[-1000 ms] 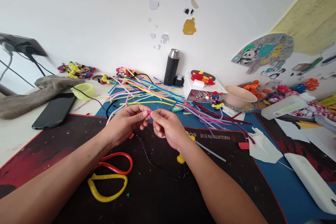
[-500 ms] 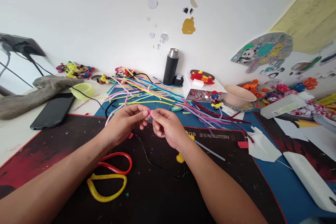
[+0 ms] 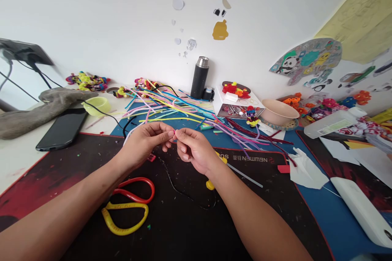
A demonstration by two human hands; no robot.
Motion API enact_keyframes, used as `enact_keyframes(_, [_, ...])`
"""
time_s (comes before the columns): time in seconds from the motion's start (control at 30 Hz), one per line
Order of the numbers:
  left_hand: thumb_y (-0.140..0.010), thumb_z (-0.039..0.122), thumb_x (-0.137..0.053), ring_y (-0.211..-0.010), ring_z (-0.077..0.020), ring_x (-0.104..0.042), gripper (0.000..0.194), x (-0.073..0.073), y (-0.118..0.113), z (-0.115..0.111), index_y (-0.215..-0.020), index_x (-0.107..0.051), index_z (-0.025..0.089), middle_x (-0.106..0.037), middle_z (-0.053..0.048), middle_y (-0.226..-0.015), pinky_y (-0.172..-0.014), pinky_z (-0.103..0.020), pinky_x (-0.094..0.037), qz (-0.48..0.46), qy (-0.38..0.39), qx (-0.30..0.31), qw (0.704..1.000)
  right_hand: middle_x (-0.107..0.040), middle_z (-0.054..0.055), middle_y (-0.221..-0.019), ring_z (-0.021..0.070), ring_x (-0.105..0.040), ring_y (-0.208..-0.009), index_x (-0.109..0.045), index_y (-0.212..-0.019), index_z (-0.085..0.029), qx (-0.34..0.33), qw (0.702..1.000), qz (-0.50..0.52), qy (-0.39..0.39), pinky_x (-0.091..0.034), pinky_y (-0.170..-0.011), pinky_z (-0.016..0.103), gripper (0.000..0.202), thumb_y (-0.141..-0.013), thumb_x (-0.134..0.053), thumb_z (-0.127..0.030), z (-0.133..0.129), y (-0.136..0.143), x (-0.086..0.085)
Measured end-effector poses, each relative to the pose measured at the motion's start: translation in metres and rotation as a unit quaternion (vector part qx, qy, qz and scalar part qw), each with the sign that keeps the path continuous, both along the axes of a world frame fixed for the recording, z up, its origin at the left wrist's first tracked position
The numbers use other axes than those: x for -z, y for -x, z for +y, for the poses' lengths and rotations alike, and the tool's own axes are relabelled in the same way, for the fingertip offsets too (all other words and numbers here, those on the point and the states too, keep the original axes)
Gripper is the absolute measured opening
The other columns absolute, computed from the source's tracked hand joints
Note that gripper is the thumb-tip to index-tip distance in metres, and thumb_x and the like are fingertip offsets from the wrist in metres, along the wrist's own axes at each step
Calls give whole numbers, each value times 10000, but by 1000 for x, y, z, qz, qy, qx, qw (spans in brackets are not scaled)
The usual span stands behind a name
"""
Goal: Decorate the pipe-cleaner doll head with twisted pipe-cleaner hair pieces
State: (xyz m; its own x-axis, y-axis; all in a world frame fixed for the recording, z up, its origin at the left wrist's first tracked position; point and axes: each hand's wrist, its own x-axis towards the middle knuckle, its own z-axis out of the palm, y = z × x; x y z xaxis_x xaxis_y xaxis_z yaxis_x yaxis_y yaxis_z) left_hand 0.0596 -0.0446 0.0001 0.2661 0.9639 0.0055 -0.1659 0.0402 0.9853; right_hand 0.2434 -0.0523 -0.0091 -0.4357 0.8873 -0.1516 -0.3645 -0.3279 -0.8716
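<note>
My left hand (image 3: 150,140) and my right hand (image 3: 194,147) meet fingertip to fingertip above the black mat (image 3: 180,228). Between the two pinches a small pink piece (image 3: 174,134) shows, mostly covered by the fingers. Below my left wrist lie scissor-like handles, one loop red (image 3: 150,183) and one yellow (image 3: 122,232). Partly behind my right wrist is a yellow piece (image 3: 210,184), and a pale blue-grey stem (image 3: 245,175) sticks out to its right.
Many coloured pipe cleaners (image 3: 171,108) spread beyond the hands. A black flask (image 3: 199,78) stands by the wall. Left are a phone (image 3: 63,128) and green bowl (image 3: 97,107); right, a beige bowl (image 3: 280,112), tissue (image 3: 307,170) and white device (image 3: 361,210).
The fingertips have shifted slightly, and less of the pink piece shows between them. Both hands stay in nearly the same place.
</note>
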Motion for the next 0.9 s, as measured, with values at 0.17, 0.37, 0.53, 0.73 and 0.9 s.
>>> enact_keyframes(0.17, [-707, 508, -997, -636, -145, -652, 394, -2, -1, 1, -801, -811, 173, -735, -31, -741, -544, -224, -521, 11, -8, 0, 1000, -517, -90, -543, 62, -410, -413, -642, -809, -197, 6, 1000, -9, -1, -205, -422, 222, 476, -760, -894, -598, 1, 0, 0])
enact_keyframes(0.37, [-757, 540, -954, -635, -152, -657, 399, 1, 2, 2, -843, -797, 183, -736, -25, -766, -584, -249, -542, 46, -23, -8, 999, -535, -83, -549, 73, -432, -412, -657, -855, -197, 31, 998, -47, -28, -225, -413, 227, 492, -808, -833, -654, 2, -3, -3])
enact_keyframes(0.53, [-801, 520, -930, -653, -151, -662, 354, 3, 6, 2, -885, -808, 199, -736, -15, -784, -610, -250, -550, 74, -41, 3, 996, -540, -84, -539, 82, -442, -414, -613, -836, -218, 33, 996, -65, -41, -231, -403, 229, 448, -818, -838, -605, 1, -3, -2])
enact_keyframes(0.73, [-775, 495, -963, -677, -150, -671, 347, 4, 4, 3, -870, -838, 186, -761, -41, -821, -588, -236, -549, 3, -5, 0, 1000, -541, -84, -536, 77, -432, -407, -631, -835, -209, 41, 996, -65, -37, -233, -409, 229, 398, -810, -832, -551, 1, -3, -3])
enact_keyframes(0.9, [-672, 467, -1035, -660, -144, -663, 421, 2, 3, 4, -909, -862, 166, -752, -46, -768, -562, -221, -540, -79, 44, -17, 996, -527, -88, -538, 71, -429, -404, -666, -853, -191, 46, 997, -54, -29, -216, -411, 229, 375, -816, -819, -531, 2, -4, -4])
